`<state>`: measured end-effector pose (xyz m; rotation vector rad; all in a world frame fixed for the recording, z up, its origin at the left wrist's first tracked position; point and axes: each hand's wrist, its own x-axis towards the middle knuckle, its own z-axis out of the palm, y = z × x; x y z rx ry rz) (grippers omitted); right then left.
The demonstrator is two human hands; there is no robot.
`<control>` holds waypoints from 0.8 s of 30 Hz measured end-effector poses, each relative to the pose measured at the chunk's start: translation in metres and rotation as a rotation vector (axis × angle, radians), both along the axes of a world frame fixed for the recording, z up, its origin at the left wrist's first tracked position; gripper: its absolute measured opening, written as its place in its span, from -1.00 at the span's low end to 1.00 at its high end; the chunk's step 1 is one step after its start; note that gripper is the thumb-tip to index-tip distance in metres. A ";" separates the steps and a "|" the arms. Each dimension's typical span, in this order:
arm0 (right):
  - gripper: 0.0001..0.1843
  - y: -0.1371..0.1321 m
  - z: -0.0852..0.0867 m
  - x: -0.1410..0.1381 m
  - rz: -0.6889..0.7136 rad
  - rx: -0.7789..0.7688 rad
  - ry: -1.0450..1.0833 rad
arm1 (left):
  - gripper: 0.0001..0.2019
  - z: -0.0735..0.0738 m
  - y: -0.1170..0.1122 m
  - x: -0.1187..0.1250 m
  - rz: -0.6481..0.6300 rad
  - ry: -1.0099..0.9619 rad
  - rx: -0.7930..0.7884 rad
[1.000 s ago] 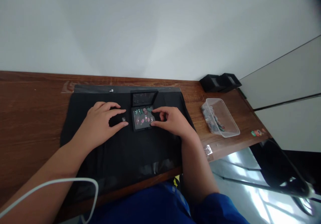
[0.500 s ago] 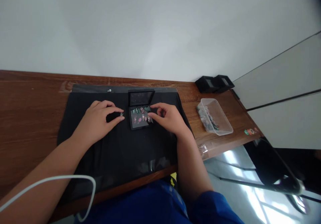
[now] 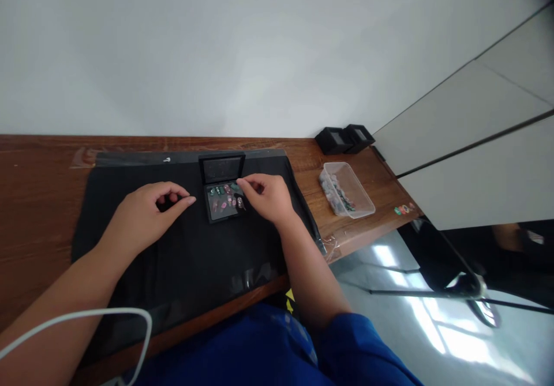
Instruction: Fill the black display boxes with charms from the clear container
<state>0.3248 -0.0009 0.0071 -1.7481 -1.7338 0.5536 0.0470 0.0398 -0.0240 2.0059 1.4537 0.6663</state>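
A small black box (image 3: 215, 215) lies open on a black mat (image 3: 182, 259), its lid (image 3: 221, 168) standing upright behind it. Several tiny pink and green pieces (image 3: 225, 202) sit in its tray. My left hand (image 3: 145, 217) rests on the mat just left of the box, thumb and forefinger pinched together; what they hold is hidden. My right hand (image 3: 265, 197) hovers over the box's right edge with its fingers curled, and the fingertips pinch near the tray's far right corner.
A clear plastic tub (image 3: 351, 193) of small pieces stands on the wooden table (image 3: 38, 201) to the right. Behind it are two black boxes (image 3: 341, 139). A few coloured pieces (image 3: 402, 209) lie at the table's right end. A white cable (image 3: 86, 315) crosses my left forearm. A chair (image 3: 454, 270) stands on the right.
The view has swung to the right. My left hand drew back from the box, and the small piece seen at its fingertips no longer shows. My right hand's fingertips moved up to the tray's far right corner.
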 end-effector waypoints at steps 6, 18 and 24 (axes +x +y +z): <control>-0.66 -0.007 -0.007 -0.020 0.349 0.095 0.028 | -0.72 0.014 -0.021 0.019 -0.020 -0.199 0.069; -0.64 -0.009 -0.018 -0.021 0.517 0.186 0.093 | -0.72 0.007 -0.024 0.023 -0.131 -0.505 -0.199; -0.67 -0.014 -0.014 -0.026 0.585 0.240 0.148 | -0.77 0.015 -0.023 0.025 -0.167 -0.654 -0.352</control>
